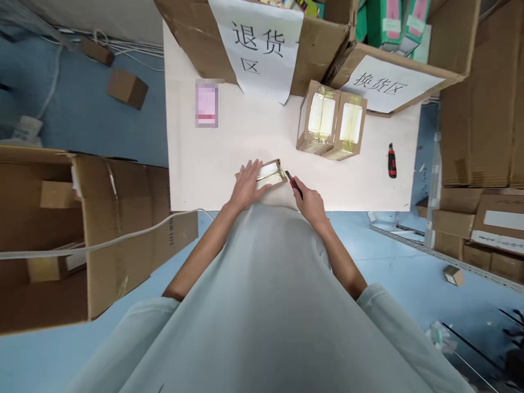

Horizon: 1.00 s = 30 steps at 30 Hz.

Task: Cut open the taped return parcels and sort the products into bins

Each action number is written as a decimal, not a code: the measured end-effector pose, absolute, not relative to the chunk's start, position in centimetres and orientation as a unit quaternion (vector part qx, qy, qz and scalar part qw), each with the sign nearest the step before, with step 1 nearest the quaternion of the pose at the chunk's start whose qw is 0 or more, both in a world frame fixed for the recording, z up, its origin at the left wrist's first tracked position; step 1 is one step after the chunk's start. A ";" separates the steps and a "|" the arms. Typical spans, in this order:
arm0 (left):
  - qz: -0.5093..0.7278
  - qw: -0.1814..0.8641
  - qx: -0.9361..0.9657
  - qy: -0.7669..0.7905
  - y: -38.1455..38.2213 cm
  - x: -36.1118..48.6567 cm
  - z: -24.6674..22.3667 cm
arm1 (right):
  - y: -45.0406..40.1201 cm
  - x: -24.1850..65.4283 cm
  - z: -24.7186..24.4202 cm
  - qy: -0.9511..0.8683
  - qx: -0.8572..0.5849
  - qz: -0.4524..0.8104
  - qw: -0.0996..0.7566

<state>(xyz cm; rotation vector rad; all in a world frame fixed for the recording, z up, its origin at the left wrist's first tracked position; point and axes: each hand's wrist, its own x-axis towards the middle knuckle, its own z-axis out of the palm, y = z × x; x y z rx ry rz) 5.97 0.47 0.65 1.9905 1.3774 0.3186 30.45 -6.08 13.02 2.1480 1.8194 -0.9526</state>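
Observation:
A small cardboard box [277, 178] with a white label and clear tape lies near the front edge of the table. My left hand [246, 184] rests over its left part, fingers stretched out and thumb apart, covering that end. In my right hand [309, 202] is a red and black utility knife [295, 184], gripped with the fingers closed around the handle. The knife's tip points up and left, close to the box's right end; whether it touches the cardboard I cannot tell.
Two taped cardboard boxes [331, 121] stand behind my hands. Another utility knife [392, 161] lies at the right, and a blurred pink item [207, 103] at the left. Large open cartons with paper signs [262, 46] line the back. A cable [135, 236] crosses the left carton [118, 218].

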 end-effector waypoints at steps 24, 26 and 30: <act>0.255 0.496 0.523 0.645 -0.3 6.3 -1.1 | -5.5 27.8 13.2 0.765 0.513 -0.294 0.257; 0.262 0.492 0.528 0.641 -0.3 6.3 -1.3 | -5.6 27.3 13.2 0.771 0.503 -0.281 0.271; 0.268 0.489 0.537 0.633 -0.1 6.3 -1.5 | -6.2 26.2 13.7 0.770 0.504 -0.271 0.283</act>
